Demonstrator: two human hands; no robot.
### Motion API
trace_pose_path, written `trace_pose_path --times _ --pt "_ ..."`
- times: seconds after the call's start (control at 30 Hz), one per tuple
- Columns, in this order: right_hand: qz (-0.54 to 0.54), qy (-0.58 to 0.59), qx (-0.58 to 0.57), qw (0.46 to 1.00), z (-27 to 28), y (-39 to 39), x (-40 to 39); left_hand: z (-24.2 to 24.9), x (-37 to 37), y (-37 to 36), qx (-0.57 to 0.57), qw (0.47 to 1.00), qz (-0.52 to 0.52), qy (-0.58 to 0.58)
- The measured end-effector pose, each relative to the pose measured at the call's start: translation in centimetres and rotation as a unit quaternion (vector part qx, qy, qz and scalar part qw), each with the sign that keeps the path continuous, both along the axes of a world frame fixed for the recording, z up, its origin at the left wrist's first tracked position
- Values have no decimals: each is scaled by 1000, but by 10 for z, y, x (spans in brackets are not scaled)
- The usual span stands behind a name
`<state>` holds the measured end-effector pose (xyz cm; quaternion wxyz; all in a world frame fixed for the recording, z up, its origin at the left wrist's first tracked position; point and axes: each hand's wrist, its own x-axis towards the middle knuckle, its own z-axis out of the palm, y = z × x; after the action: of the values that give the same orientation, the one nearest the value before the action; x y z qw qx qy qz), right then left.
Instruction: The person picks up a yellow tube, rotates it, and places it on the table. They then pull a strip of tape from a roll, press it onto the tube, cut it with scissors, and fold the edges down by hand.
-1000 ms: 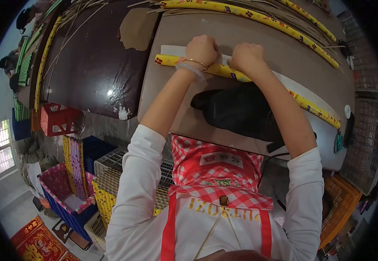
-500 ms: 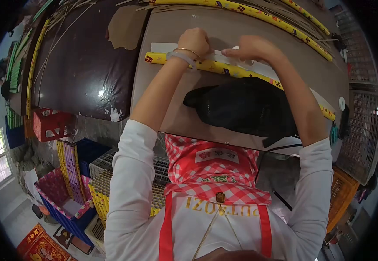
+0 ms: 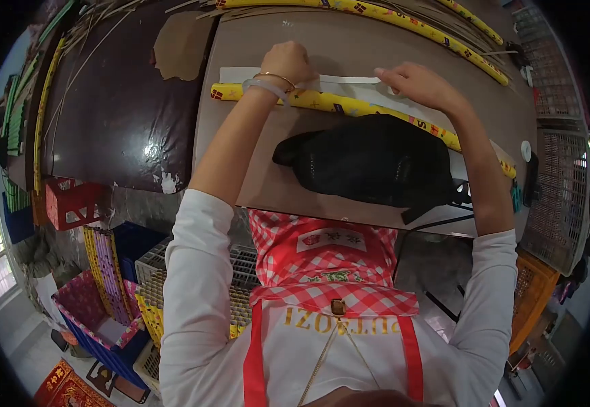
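Observation:
A yellow patterned tube (image 3: 356, 106) lies across the brown tabletop, with a white paper strip (image 3: 349, 79) along its far side. My left hand (image 3: 288, 62), wearing bangles at the wrist, is closed at the strip near the tube's left end; its fingertips are hidden. Farther right, my right hand (image 3: 417, 83) pinches the strip's far edge between thumb and finger. The strip stretches between both hands, its edge slightly raised. A black cloth-like bundle (image 3: 369, 163) rests between my forearms, on the near side of the tube.
Another yellow tube (image 3: 403, 30) and thin sticks (image 3: 241, 13) lie along the table's far side. A dark-covered table (image 3: 119, 102) adjoins at left, with a red crate (image 3: 71, 203) below. Lower left stand bins (image 3: 98, 319) of patterned tubes. A white roll (image 3: 526, 150) sits at right.
My right hand has slid right along the white strip, away from my left hand, exposing more of its edge. The whole view has shifted slightly left with my head.

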<state>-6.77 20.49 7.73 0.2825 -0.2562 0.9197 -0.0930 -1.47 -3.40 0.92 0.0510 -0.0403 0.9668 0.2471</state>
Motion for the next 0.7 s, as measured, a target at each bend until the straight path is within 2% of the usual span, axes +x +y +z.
trace_pose_path --times 0.07,0.13,0.23,0.37,0.43,0.47,0.53,0.7 --pt "1 3 8 1000 0 5 1 0 0 1 -3 1000 -4 6" --pt "-89 -53 -66 992 4 10 4 0 1 1 -5 1000 -8 13" --pt "-133 -102 -120 978 -5 26 -3 -1 2 1 -9 999 -7 31" --pt "-139 -103 -95 980 -5 51 -9 -3 1 -1 -10 999 -21 41" --pt "-126 -95 -46 986 -3 66 -12 -3 0 -3 -6 999 -26 37" --pt "-130 -94 -44 986 -2 73 -9 -2 -1 -4 -3 999 -29 22" --pt "-202 -63 -78 974 6 86 3 1 -2 -4 3 999 -35 9" --pt "-198 -88 -63 974 -4 119 -5 2 1 -3 -4 999 -33 22"
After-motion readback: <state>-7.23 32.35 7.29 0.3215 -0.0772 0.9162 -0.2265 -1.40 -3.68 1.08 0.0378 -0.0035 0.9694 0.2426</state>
